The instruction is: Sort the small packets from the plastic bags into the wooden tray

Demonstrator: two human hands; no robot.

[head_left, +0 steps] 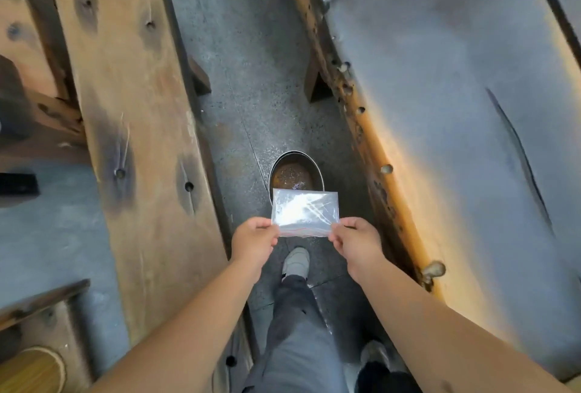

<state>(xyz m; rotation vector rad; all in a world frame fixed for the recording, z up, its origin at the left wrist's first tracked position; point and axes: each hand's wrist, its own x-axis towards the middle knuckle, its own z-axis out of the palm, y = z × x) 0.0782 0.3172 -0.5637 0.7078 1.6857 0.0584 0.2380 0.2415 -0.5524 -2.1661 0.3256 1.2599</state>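
Pinching the plastic bag by its lower corners, left hand and right hand grip it; long axis horizontal at frame centre, sealed edge toward the person.

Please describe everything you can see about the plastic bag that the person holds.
The plastic bag is small, clear and rectangular, with a thin red line along its near edge, probably a zip seal. It looks glossy and reflects light, so its contents cannot be told. It is held flat and stretched in the air, above a round metal bucket on the floor. The left hand pinches its near left corner and the right hand its near right corner.
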